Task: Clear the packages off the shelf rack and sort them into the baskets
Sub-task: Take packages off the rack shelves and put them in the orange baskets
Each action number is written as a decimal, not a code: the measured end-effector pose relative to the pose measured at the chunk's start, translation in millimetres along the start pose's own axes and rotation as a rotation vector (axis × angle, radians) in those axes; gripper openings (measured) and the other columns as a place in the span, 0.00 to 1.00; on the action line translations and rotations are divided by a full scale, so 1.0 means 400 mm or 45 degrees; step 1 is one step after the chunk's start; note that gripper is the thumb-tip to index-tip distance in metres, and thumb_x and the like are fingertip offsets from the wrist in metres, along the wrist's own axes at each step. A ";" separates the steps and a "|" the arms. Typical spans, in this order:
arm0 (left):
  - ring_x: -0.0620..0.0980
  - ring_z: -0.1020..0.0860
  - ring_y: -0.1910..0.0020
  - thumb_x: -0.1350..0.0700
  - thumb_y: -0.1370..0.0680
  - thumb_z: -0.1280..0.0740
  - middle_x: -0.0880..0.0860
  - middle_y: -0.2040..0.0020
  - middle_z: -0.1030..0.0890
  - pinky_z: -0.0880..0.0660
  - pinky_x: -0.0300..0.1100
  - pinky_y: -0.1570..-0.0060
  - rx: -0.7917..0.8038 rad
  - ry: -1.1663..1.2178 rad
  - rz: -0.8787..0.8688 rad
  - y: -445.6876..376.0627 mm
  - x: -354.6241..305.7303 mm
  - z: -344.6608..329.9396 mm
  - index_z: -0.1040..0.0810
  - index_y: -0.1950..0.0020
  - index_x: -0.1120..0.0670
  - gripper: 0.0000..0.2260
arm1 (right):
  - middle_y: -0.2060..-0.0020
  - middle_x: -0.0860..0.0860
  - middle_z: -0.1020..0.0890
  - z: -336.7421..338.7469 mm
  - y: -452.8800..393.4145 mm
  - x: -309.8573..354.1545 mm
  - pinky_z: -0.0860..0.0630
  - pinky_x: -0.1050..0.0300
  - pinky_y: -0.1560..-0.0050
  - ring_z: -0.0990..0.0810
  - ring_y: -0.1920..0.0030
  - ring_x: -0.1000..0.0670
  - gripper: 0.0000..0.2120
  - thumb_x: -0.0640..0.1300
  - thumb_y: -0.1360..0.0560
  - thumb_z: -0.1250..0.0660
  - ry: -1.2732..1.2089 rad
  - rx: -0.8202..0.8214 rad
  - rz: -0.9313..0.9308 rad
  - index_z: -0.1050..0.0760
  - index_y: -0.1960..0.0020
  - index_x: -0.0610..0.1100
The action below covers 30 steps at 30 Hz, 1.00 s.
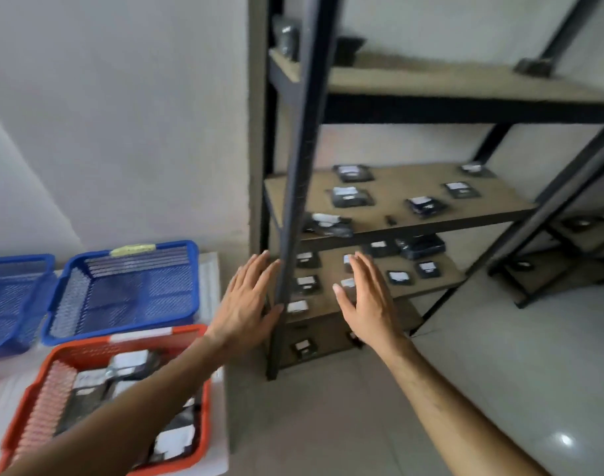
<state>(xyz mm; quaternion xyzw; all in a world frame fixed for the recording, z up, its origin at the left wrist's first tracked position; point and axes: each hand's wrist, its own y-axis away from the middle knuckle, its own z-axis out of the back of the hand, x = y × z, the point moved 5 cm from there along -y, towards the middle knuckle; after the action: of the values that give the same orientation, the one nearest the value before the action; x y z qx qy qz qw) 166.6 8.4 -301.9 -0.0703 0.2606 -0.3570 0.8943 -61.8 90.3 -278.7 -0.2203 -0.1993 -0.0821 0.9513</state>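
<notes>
no text can be read: the white labels on the packages (348, 197) beyond the fingers are blurred blank.

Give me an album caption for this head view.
Both open hands reach toward packages on the shelf rack.

A black metal shelf rack (295, 159) with brown wooden shelves stands on a pale tiled floor (499, 372). Small dark packages (426, 205) with white labels lie scattered, apart from one another, across its middle and lower shelves. Two blue baskets (122, 290) and an orange basket (97, 352) sit on the floor beside it.
</notes>
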 end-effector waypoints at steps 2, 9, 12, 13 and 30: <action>0.56 0.47 0.18 0.51 0.24 0.28 0.56 0.17 0.44 0.50 0.49 0.19 -0.054 -0.017 -0.121 -0.110 -0.142 -0.005 0.43 0.17 0.54 0.39 | 0.25 0.40 0.31 0.133 -0.034 -0.088 0.33 0.45 0.26 0.33 0.25 0.41 0.29 0.49 0.21 0.32 0.045 -0.056 -0.017 0.33 0.25 0.37; 0.59 0.45 0.19 0.46 0.23 0.31 0.57 0.17 0.44 0.42 0.58 0.20 -0.139 -0.240 -0.467 -0.458 -0.547 0.019 0.46 0.17 0.54 0.39 | 0.24 0.43 0.33 0.551 -0.155 -0.322 0.35 0.48 0.24 0.35 0.24 0.44 0.30 0.53 0.19 0.36 0.208 -0.279 -0.033 0.36 0.23 0.39; 0.59 0.44 0.19 0.45 0.23 0.30 0.57 0.18 0.42 0.43 0.57 0.20 -0.214 -0.247 -0.520 -0.618 -0.665 0.044 0.45 0.17 0.54 0.39 | 0.25 0.43 0.31 0.676 -0.222 -0.409 0.35 0.50 0.25 0.33 0.25 0.45 0.29 0.53 0.19 0.35 0.247 -0.374 -0.023 0.34 0.24 0.40; 0.60 0.43 0.20 0.45 0.23 0.30 0.58 0.19 0.40 0.43 0.58 0.20 -0.245 -0.267 -0.536 -0.671 -0.700 0.051 0.44 0.17 0.55 0.39 | 0.26 0.43 0.31 0.710 -0.248 -0.438 0.35 0.51 0.25 0.32 0.26 0.45 0.29 0.53 0.19 0.35 0.268 -0.398 -0.017 0.34 0.24 0.40; 0.59 0.27 0.53 0.28 0.23 0.37 0.52 0.48 0.20 0.35 0.55 0.52 -1.037 -0.659 -0.246 -1.119 -0.729 -0.103 0.22 0.41 0.52 0.28 | 0.28 0.45 0.28 0.997 -0.784 -0.928 0.33 0.49 0.27 0.30 0.28 0.45 0.29 0.54 0.19 0.35 0.262 -0.417 0.065 0.34 0.24 0.41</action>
<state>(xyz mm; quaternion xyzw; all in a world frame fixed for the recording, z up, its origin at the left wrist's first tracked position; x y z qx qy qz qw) -301.8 -121.2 -76.1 -0.5247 0.1406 -0.2782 0.7922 -612.0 16.9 16.7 -0.3677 -0.0794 -0.1114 0.9198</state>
